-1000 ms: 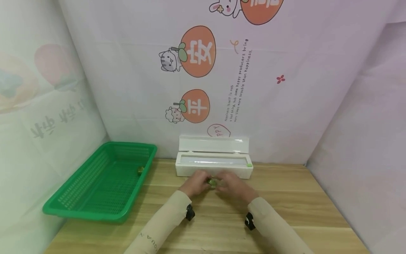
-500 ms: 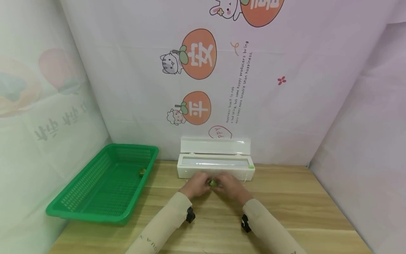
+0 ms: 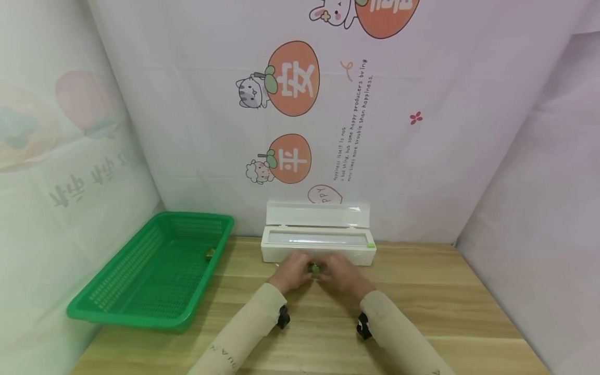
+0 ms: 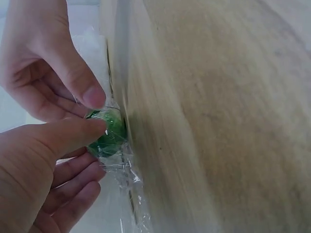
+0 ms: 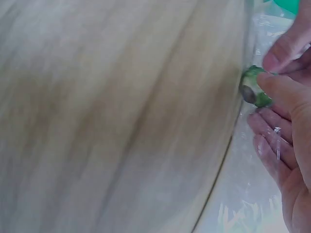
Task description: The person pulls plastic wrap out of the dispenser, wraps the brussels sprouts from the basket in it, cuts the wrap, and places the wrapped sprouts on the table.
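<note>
A Brussels sprout (image 4: pixel 109 133) with clear cling film (image 4: pixel 133 187) around it sits between my two hands, close in front of the white cling film dispenser (image 3: pixel 361 256). My left hand (image 3: pixel 291 272) pinches it, with the thumb on top and the other fingers curled below. From the other side my right hand (image 3: pixel 344 273) holds it too, thumb pressed on the wrapped sprout in the right wrist view. The sprout's brownish stem end faces the right wrist camera. More film spreads under the fingers of both hands.
The dispenser's lid (image 3: pixel 319 214) stands raised against the patterned cloth behind. On the left is a green plastic basket (image 3: pixel 199 299) with a small greenish-yellow item (image 3: pixel 209 253) by its right wall. Wooden tabletop (image 3: pixel 422 297) extends right and toward me.
My right hand has come in from slightly right and moved close against the sprout opposite my left hand. Both hands stay at the dispenser, with small finger movements on the film.
</note>
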Available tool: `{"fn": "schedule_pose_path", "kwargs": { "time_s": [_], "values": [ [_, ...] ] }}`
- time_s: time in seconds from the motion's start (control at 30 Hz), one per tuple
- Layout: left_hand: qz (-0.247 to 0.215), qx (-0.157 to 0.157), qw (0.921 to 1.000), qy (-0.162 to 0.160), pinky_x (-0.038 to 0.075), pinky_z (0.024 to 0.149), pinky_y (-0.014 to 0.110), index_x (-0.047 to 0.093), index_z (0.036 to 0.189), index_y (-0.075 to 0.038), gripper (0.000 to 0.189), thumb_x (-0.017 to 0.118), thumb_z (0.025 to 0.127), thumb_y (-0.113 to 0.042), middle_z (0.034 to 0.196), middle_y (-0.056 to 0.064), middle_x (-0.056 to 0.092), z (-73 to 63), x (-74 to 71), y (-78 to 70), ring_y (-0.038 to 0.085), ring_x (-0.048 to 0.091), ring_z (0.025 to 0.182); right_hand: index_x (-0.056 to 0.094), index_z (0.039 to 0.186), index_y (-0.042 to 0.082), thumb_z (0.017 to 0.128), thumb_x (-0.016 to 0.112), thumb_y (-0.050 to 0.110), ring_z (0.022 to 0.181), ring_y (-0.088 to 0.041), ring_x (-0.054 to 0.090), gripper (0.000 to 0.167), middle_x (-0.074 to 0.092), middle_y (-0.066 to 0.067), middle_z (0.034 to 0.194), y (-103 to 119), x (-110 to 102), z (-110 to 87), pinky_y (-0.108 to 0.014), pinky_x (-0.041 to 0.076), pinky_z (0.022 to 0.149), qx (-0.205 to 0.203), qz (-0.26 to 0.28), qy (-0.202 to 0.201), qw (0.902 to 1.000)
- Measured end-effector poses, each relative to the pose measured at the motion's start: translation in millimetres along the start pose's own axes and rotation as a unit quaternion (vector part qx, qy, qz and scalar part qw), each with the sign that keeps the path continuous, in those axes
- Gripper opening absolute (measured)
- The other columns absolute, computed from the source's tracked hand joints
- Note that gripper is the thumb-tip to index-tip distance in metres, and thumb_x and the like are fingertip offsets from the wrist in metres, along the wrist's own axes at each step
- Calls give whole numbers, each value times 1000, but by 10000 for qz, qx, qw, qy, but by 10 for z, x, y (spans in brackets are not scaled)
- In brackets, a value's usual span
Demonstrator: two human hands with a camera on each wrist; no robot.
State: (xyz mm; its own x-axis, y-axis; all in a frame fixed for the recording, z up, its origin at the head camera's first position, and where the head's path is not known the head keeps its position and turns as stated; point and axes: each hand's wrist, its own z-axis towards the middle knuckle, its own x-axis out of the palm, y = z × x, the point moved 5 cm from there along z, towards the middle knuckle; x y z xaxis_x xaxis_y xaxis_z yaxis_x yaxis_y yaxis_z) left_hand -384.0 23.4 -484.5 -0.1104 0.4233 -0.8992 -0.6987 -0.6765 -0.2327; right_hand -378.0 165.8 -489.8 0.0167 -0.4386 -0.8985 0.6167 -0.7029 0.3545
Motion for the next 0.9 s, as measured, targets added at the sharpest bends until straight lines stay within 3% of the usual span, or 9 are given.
{"fn": "schedule_pose_path", "kwargs": {
  "time_s": [0.2,0.5,0.73,0.9],
  "values": [
    [-123,-122,9996,203,62,83,35,77,97,-5,17,86,82,-7,94,7,76,-5,-31,19,20,70,88,74,120,5,93,80,14,110,-28,73,29,78,-11,117,-21,-219,-126,-47,61,98,137,201,-37,9997],
    [-253,-207,9988,360,61,82,36,75,99,0,17,82,83,-1,95,12,75,15,-230,10,22,68,87,69,126,-7,91,83,20,109,-38,72,46,75,-22,119,-133,-831,-316,-55,59,100,68,-585,-559,9967],
    [66,-137,9984,537,61,100,39,75,121,0,34,83,89,-9,119,13,77,151,-375,-89,27,73,111,65,128,-11,90,83,17,111,-45,70,51,72,-29,122,-434,-1178,-419,-58,58,101,483,-778,-622,9939],
    [165,-128,9978,623,62,99,38,73,125,-3,36,82,91,-12,124,11,75,305,-455,-181,26,72,115,62,132,-14,91,83,19,117,-49,67,57,68,-33,129,-644,-1243,-453,-61,55,106,830,-804,-439,9923]
  ]
}}
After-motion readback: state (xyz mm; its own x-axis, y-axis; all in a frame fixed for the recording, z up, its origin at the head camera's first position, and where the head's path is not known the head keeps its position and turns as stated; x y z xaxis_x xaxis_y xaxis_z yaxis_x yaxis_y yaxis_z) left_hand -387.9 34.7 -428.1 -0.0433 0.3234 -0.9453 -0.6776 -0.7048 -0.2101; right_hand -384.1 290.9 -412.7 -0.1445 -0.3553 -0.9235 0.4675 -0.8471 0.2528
